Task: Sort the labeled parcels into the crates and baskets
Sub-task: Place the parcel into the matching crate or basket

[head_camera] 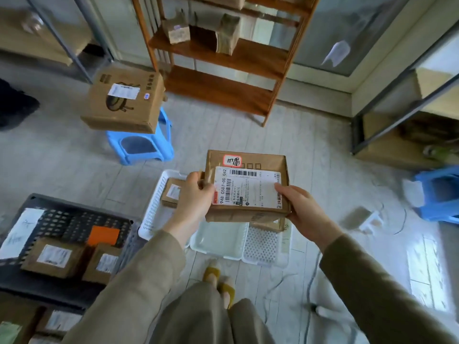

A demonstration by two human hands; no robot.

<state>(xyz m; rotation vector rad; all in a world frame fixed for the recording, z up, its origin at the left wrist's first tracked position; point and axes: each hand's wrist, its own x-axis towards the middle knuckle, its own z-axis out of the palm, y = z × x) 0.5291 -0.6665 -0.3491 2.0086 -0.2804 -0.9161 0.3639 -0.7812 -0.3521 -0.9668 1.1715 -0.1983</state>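
The person holds a brown parcel (247,187) flat between both hands, label up, above the white baskets (151,214) on the floor. The left hand (196,194) grips its left edge; the right hand (301,209) pinches the near right corner. One small box (171,192) lies in the left basket. A dark crate (37,202) at near left holds three labelled boxes. Farther left, a bigger carton (124,100) sits on a blue stool (141,145), before a wooden shelf (223,60).

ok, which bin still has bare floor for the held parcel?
White tray, under the parcel both hands hold, looks bare. Left basket is free nearer than its small box. Dark crate is crowded along its near side.
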